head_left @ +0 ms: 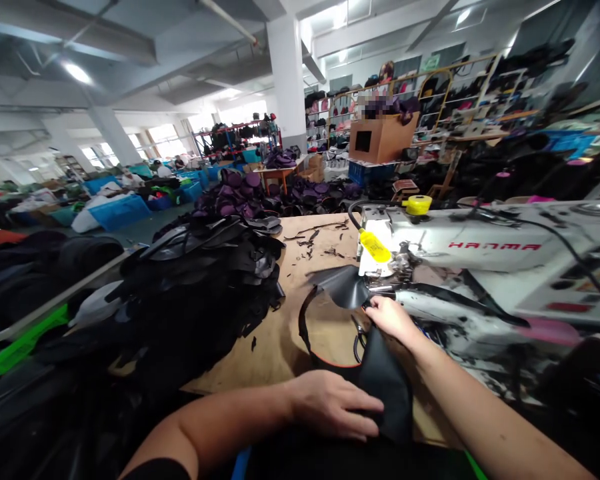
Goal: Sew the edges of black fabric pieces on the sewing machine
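A black piece of leather-like material (383, 373) lies on the wooden table (280, 333) and runs up to the needle area of a white sewing machine (480, 257). My left hand (333, 403) rests flat on its near end, fingers stretched out. My right hand (390, 317) is closed on the material right by the machine's foot, where a curled black part (343, 287) sticks up. A black curved strap (305, 327) loops beside the piece.
A large heap of black cut pieces (200, 280) fills the table's left side. A yellow spool (419, 204) sits on the machine, a yellow-handled tool (374, 245) at its head. Blue bins (120, 210), shelves and a cardboard box (383, 137) stand beyond.
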`<state>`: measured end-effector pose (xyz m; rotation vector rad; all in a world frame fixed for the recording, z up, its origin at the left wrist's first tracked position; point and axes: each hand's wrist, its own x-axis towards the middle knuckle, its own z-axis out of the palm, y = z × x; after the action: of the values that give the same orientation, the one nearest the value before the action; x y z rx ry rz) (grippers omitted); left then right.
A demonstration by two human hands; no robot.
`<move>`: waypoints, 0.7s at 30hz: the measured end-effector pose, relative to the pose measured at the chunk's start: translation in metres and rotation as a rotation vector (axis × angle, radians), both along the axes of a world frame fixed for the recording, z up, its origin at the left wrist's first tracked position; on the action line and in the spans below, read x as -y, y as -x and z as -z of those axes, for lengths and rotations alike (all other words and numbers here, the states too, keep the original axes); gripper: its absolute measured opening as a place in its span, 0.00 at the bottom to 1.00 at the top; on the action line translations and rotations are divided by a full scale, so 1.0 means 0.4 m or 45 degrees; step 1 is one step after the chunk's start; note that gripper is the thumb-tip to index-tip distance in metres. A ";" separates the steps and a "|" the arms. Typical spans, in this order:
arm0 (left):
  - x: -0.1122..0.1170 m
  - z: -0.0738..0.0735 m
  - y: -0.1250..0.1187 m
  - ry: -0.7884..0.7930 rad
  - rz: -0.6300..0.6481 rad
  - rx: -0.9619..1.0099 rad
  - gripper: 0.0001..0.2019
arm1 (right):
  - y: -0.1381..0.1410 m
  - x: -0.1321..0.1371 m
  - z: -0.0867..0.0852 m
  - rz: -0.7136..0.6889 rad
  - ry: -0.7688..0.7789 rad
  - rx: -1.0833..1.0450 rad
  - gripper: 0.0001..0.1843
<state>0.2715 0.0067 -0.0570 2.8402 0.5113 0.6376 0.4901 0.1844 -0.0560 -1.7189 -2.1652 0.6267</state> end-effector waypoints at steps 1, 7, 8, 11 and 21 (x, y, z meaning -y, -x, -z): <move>-0.018 -0.016 -0.006 0.009 -0.036 0.042 0.11 | -0.005 0.000 0.000 -0.024 0.002 -0.001 0.08; -0.241 -0.059 -0.055 -0.244 -0.840 -0.110 0.20 | -0.021 0.016 -0.008 -0.035 0.036 -0.120 0.10; -0.275 -0.053 -0.064 -0.302 -0.901 -0.194 0.21 | -0.018 0.019 -0.010 -0.026 0.030 -0.118 0.10; -0.347 -0.029 -0.074 -0.366 -0.909 -0.391 0.20 | -0.008 0.024 -0.007 0.023 -0.031 -0.109 0.16; -0.450 -0.108 -0.038 -0.255 -0.387 -0.633 0.18 | 0.012 0.048 0.022 0.212 0.088 -0.564 0.21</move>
<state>0.2867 0.1868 -0.0139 3.1392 1.0233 0.0055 0.4851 0.1651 -0.0647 -1.5881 -1.6970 0.9426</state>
